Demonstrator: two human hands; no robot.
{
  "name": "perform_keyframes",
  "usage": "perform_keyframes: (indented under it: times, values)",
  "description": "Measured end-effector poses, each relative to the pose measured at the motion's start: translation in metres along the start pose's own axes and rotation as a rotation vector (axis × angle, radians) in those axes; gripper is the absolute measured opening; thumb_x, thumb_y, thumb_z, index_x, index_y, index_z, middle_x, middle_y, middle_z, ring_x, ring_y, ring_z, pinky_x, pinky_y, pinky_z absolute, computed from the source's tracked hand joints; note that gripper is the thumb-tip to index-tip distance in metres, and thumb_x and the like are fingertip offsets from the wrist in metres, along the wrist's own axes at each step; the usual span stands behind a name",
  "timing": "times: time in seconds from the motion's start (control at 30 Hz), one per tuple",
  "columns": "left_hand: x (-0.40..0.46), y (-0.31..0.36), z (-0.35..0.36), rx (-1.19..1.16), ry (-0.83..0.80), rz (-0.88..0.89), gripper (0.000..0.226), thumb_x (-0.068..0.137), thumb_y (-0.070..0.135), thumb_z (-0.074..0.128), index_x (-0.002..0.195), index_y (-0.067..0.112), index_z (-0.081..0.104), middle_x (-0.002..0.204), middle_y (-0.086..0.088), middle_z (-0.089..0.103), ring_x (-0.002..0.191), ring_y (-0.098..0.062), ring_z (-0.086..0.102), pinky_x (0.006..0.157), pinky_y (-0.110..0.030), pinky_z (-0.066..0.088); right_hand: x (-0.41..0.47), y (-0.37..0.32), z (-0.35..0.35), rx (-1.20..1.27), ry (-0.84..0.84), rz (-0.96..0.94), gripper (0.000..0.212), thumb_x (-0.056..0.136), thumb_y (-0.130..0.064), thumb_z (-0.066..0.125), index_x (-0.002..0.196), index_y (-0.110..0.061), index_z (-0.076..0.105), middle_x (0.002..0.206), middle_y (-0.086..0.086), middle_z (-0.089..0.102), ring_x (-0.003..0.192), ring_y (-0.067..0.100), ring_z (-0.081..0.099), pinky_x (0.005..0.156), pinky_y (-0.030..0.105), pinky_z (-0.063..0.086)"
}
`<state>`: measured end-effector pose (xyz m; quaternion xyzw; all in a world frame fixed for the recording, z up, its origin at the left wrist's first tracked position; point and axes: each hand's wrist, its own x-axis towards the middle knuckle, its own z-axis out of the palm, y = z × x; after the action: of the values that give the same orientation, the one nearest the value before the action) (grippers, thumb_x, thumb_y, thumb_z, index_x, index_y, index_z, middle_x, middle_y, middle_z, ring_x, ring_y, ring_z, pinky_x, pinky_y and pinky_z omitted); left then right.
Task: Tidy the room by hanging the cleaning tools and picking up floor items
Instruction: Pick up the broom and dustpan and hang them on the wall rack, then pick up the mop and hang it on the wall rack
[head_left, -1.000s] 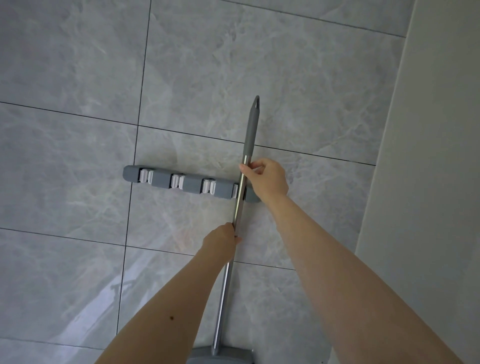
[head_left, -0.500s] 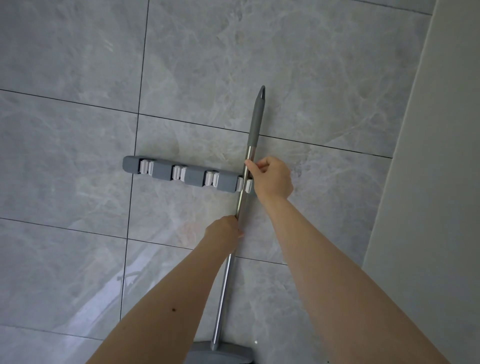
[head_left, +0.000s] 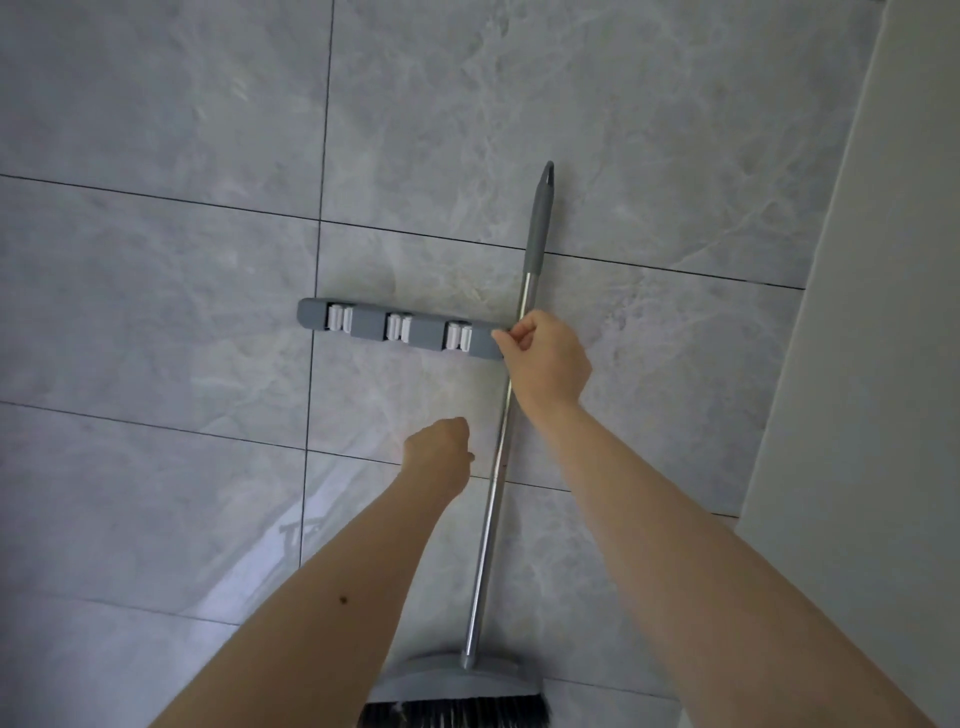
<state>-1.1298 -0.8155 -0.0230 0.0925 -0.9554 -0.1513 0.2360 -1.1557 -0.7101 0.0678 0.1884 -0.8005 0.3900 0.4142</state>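
A broom with a metal pole (head_left: 491, 509), a grey top grip (head_left: 539, 218) and a grey head with dark bristles (head_left: 452, 691) stands against the tiled wall. Its pole crosses the right end of a grey wall rack (head_left: 371, 328) with white clips. My right hand (head_left: 545, 358) grips the pole at that end of the rack and hides the clip there. My left hand (head_left: 439, 457) is off the pole, a little to its left, with fingers loosely curled and nothing in it.
The wall is grey marble-look tile (head_left: 156, 260) with dark grout lines. A plain pale panel or door frame (head_left: 883, 364) runs down the right side. Three white clips on the rack stand free to the left of the broom.
My left hand has let go of the pole and drawn away to the left. The right hand stays on the pole at the rack. More of the broom head shows now.
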Motion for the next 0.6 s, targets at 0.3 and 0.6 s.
perform_keyframes:
  times: [0.3, 0.6]
  values:
    - [-0.049, -0.063, -0.027, 0.204, 0.056, -0.168, 0.005, 0.093, 0.014, 0.048, 0.093, 0.019, 0.050, 0.111, -0.007, 0.063, 0.100, -0.029, 0.063, 0.073, -0.028, 0.039, -0.063, -0.014, 0.025, 0.020, -0.391, -0.356, 0.025, 0.087, -0.023, 0.063, 0.110, -0.015, 0.056, 0.088, -0.002, 0.053, 0.074, 0.009, 0.046, 0.067, 0.023, 0.036]
    - [-0.166, -0.132, -0.042, 0.300, 0.020, -0.526, 0.008, 0.093, 0.015, 0.049, 0.099, 0.017, 0.053, 0.117, -0.007, 0.061, 0.107, -0.030, 0.061, 0.079, -0.031, 0.044, -0.160, -0.058, 0.057, 0.049, -0.903, -0.538, 0.044, 0.087, -0.031, 0.064, 0.125, -0.018, 0.047, 0.101, 0.003, 0.061, 0.093, 0.021, 0.060, 0.073, 0.027, 0.038]
